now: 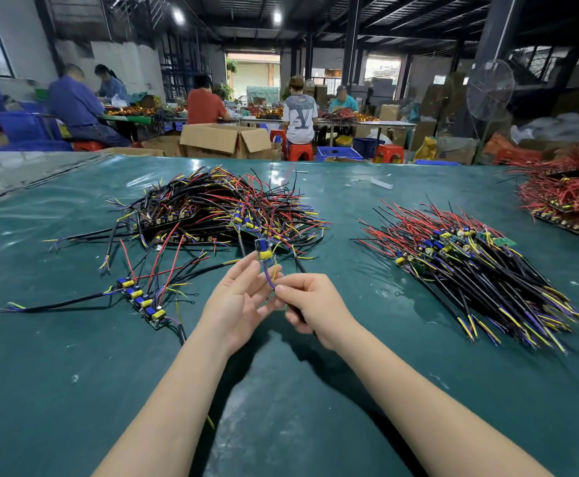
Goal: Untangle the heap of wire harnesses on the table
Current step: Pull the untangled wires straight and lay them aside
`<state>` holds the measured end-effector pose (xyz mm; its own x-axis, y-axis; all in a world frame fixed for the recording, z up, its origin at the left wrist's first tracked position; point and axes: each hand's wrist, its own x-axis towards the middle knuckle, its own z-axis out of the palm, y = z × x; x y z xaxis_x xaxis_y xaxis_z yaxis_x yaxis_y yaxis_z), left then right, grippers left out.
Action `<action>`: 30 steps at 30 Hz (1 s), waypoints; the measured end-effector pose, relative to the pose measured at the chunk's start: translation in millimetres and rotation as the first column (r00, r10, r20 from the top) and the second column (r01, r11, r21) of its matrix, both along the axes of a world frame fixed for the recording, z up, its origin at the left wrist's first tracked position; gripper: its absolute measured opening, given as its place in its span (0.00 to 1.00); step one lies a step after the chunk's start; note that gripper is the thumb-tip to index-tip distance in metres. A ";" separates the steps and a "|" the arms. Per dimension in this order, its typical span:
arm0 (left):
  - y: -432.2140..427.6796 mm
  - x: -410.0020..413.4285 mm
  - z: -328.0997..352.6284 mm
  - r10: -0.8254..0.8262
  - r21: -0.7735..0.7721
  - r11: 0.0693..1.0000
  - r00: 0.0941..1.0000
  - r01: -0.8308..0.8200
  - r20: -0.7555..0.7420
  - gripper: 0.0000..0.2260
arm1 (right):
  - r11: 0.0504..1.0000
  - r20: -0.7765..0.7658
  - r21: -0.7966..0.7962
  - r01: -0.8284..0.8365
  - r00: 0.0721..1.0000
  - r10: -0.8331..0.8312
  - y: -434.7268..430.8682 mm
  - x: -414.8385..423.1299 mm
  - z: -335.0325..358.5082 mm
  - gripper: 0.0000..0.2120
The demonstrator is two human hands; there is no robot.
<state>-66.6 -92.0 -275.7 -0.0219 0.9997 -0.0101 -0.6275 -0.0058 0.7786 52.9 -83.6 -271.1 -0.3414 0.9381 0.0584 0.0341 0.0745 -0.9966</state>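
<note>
A tangled heap of wire harnesses point(212, 208), black, red, yellow and blue wires with small boards, lies at the table's middle left. One harness point(264, 253), a small blue and yellow module on blue and yellow leads, is lifted in front of the heap. My right hand point(310, 306) pinches its leads and grips its black cable. My left hand point(238, 304) is beside it, palm up, fingers loosely spread and touching the leads. A short strip of several joined modules point(142, 301) lies on the mat to the left.
A combed pile of harnesses point(470, 263) lies at the right, wires pointing the same way. A red wire heap point(563, 197) sits at the far right edge. The green mat point(281, 407) covers the table. Cardboard boxes and seated people are beyond the far edge.
</note>
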 end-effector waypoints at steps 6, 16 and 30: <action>0.9 4.9 -2.2 0.025 -0.012 1.000 0.986 -0.028 -0.164 0.12 | 0.963 0.201 0.183 0.198 0.951 -0.233 6.9 5.7 -2.0 0.14; -1.2 14.5 -2.4 0.040 -0.048 0.997 0.960 -0.055 -0.276 0.04 | 0.950 0.003 0.266 0.161 0.986 -0.168 6.7 9.0 4.4 0.09; -1.6 5.8 0.4 -0.129 -0.257 0.962 0.982 0.090 -0.140 0.06 | 0.991 -0.092 -0.061 0.117 0.988 -0.123 11.6 17.7 0.1 0.10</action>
<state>-60.8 -93.7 -275.3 0.0669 0.9623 -0.2635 -0.4855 0.2621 0.8340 70.7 -72.0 -271.0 -0.2215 0.9746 0.0318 -0.0559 0.0198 -0.9982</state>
